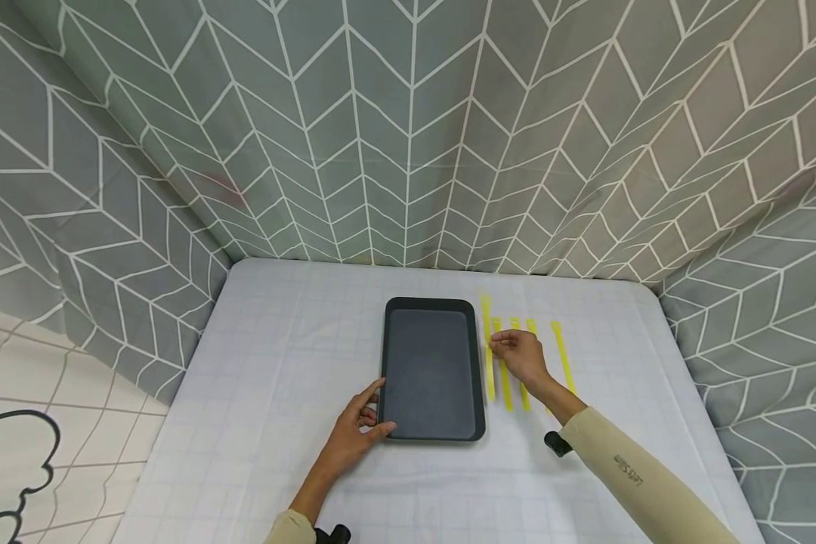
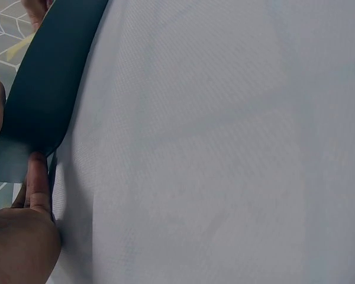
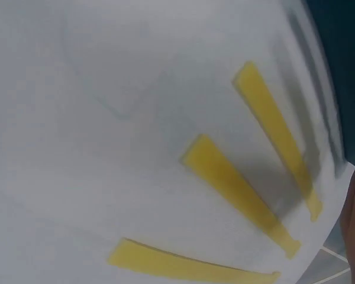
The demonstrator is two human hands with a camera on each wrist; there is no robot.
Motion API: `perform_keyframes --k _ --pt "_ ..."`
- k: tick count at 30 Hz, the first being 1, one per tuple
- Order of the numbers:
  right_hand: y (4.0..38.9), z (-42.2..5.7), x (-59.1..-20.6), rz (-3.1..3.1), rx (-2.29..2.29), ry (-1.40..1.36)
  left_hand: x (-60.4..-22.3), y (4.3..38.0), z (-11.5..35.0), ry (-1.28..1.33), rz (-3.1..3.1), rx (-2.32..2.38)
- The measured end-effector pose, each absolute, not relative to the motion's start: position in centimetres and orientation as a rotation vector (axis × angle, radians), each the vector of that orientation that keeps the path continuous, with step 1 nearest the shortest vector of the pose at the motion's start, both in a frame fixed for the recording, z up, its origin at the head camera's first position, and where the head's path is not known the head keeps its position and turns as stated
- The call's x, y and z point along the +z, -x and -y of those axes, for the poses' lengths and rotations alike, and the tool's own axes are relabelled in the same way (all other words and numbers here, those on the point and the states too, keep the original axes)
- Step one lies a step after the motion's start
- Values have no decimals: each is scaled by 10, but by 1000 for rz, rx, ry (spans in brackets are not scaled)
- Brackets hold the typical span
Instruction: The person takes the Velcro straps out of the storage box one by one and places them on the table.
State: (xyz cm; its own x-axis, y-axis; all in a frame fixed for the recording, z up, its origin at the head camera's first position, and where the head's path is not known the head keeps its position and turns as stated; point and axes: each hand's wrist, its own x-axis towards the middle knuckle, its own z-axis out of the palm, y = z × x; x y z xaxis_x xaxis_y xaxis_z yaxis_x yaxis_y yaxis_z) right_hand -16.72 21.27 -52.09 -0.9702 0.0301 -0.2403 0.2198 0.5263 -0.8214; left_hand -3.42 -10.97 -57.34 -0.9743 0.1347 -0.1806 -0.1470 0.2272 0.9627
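Observation:
A dark rectangular baking tray [image 1: 432, 363] lies on the white-covered table. My left hand [image 1: 357, 431] holds its near left corner, with the thumb at the near edge and the fingers along the left side. In the left wrist view that hand [image 2: 23, 236] has fingers against the tray's wall [image 2: 53, 71]. Just right of the tray, my right hand [image 1: 520, 353] pinches a thin flat yellow strip [image 1: 489, 378] near its middle. Several similar yellow strips [image 1: 563, 351] lie under and beside that hand. The right wrist view shows three strips [image 3: 236, 189] with narrow, slightly flared ends.
The white-covered table [image 1: 279, 340] reaches past the tray on every side. A grey chevron-patterned curtain [image 1: 408, 151] hangs behind it and along both sides. Pale floor tiles [image 1: 75, 423] show at the lower left.

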Motion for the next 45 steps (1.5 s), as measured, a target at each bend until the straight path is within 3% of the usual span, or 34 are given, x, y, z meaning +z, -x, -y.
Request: perform_keyframes --k 16,45 --pt "164 -207 -531 -2684 -1356 -262 -574 36 109 6 -2278 1826" --pt "163 -201 -542 -2865 -1082 -92 -571 35 108 25 -2279 1801"
